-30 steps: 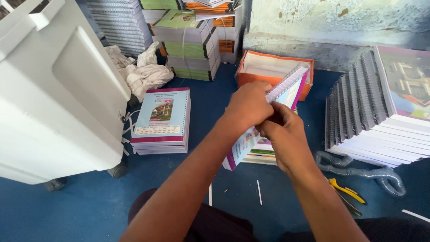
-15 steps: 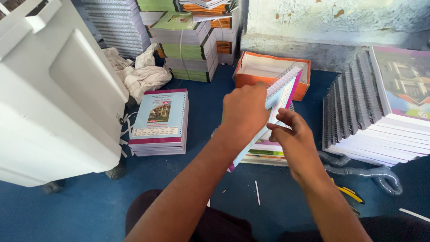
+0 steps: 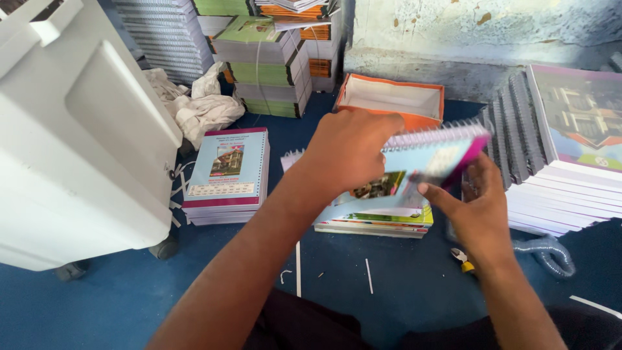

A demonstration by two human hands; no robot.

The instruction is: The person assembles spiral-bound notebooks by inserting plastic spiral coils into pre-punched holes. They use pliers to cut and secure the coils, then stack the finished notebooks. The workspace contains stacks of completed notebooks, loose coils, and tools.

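1. The left hand (image 3: 346,152) clamps its fingers over the spiral edge of a notebook (image 3: 414,172), lifting it tilted above a low pile (image 3: 372,220) on the blue floor (image 3: 97,304).
2. The right hand (image 3: 473,207) props the notebook's lower corner, thumb on the cover and fingers curled beneath (likely steadying it).
3. Left of the pile sits a finished stack (image 3: 227,172) beside a white machine (image 3: 71,142).
4. An orange box (image 3: 392,100) lies just behind; bound stacks (image 3: 551,149) crowd the right, and pliers (image 3: 463,259) lie near the wrist.
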